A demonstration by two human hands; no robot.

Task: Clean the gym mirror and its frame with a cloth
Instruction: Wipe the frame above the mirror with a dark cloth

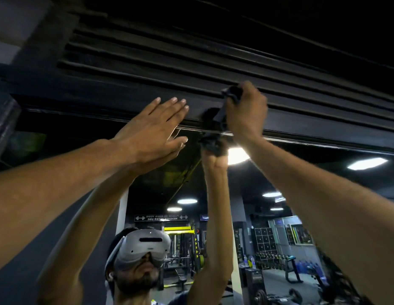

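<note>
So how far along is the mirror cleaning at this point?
Done: cannot be judged from this view. In hand: the right hand grips a dark cloth against the top frame; the left hand lies flat there. Left: the mirror glass isn't being wiped.

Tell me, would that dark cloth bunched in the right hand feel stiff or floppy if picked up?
Probably floppy: the dark cloth crumples into folds inside the right hand. Likely light too, since one hand presses it overhead against the black ridged frame. It seems unlikely to slip while bunched.
</note>
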